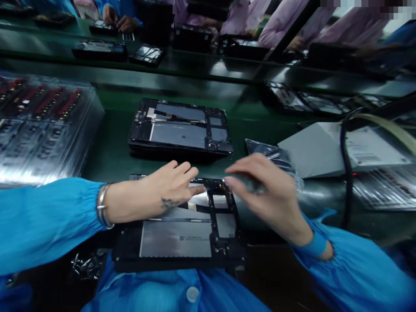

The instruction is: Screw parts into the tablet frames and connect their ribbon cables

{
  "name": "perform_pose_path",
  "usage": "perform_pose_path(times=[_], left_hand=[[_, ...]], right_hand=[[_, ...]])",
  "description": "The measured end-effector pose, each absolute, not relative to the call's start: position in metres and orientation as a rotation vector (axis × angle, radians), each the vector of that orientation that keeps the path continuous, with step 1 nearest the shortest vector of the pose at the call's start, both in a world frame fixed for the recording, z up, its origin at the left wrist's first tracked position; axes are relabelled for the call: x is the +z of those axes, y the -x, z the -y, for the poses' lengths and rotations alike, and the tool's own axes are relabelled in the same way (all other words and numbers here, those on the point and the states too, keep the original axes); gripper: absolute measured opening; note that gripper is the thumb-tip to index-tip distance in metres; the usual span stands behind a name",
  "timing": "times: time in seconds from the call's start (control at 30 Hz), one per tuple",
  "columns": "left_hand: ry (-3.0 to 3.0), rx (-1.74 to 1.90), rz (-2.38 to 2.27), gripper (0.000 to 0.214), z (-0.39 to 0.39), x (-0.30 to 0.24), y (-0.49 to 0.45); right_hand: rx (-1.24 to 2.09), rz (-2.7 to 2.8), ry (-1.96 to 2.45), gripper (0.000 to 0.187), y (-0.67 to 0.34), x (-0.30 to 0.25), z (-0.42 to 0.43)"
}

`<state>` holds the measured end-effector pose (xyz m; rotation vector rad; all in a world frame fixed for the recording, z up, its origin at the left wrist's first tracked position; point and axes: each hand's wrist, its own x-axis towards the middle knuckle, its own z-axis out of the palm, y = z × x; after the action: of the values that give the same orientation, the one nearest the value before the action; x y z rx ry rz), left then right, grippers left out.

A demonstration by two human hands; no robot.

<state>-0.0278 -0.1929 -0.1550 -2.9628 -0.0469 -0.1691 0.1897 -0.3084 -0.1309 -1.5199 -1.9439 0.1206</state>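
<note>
An opened tablet housing [175,238] lies in front of me at the table's front edge, with silver panels and a black frame showing. My left hand [165,190] rests over its upper part, fingers spread and bent, the index finger reaching toward the top right. At the housing's top right corner is my right hand [269,190], blurred, its thumb and index finger brought together in a pinch. Whatever is between those fingertips is too small and smeared to make out. Behind both hands sits a stack of similar tablet housings [182,130].
Clear plastic trays [48,130] with red and black parts are piled at left. To the right are a dark plastic bag [271,156], a grey box [315,149] and a black cable [346,173]. Co-workers' hands [118,19] work across the raised shelf.
</note>
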Motion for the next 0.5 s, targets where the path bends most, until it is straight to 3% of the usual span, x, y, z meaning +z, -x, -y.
perform_pose_path(times=[0.1,0.2,0.33,0.5], left_hand=[[2.959,-0.163,0.035,0.041,0.192,-0.155,0.029],[3.002,-0.151,0.097,0.035,0.190,-0.154,0.030],[3.287,-0.154,0.452,0.030,0.181,-0.152,0.027],[3.506,-0.050,0.848,0.023,0.169,-0.145,0.018]], right_hand=[[0.210,1.598,1.383,0.033,-0.173,-0.119,0.347],[0.510,1.498,1.216,0.060,-0.136,-0.132,0.377],[0.962,1.306,1.060,0.074,-0.085,-0.174,0.384],[0.782,1.352,0.935,0.074,-0.065,-0.206,0.374]])
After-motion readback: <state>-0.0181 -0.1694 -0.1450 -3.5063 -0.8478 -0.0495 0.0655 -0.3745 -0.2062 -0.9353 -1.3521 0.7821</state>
